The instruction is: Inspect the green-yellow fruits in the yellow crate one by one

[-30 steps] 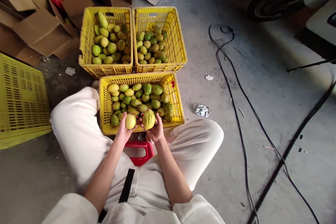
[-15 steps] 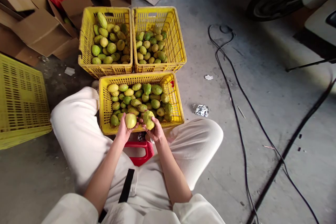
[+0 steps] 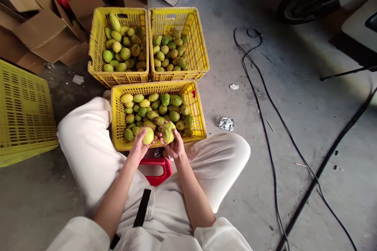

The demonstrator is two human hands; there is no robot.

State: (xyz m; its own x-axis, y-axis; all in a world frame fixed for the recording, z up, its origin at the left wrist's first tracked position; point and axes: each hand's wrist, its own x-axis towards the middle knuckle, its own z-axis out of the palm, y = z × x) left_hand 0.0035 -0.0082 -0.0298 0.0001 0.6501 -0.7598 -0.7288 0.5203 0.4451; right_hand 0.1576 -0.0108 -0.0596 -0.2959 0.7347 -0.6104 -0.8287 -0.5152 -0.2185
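Note:
My left hand [image 3: 139, 146] is closed around a smooth yellow-green lemon [image 3: 148, 136]. A second, bumpier lemon [image 3: 168, 132] sits in my right hand [image 3: 176, 147], with the fingers wrapped about it. Both hands are side by side over the near rim of a yellow plastic crate [image 3: 203, 125]. Inside that crate lie several green and yellow lemons [image 3: 152, 115]. Parts of the fingers are hidden beneath the held fruit.
Two more yellow crates, a left one [image 3: 93, 55] and a right one [image 3: 202, 55], hold lemons behind. Another yellow crate [image 3: 26, 113] stands at left, below cardboard boxes [image 3: 47, 33]. A red stool [image 3: 167, 168] shows between my legs. Black cables [image 3: 269, 153] cross the floor at right.
Both held lemons have turned slightly and shifted a little to the right in my hands. The crates and other fruit have not moved.

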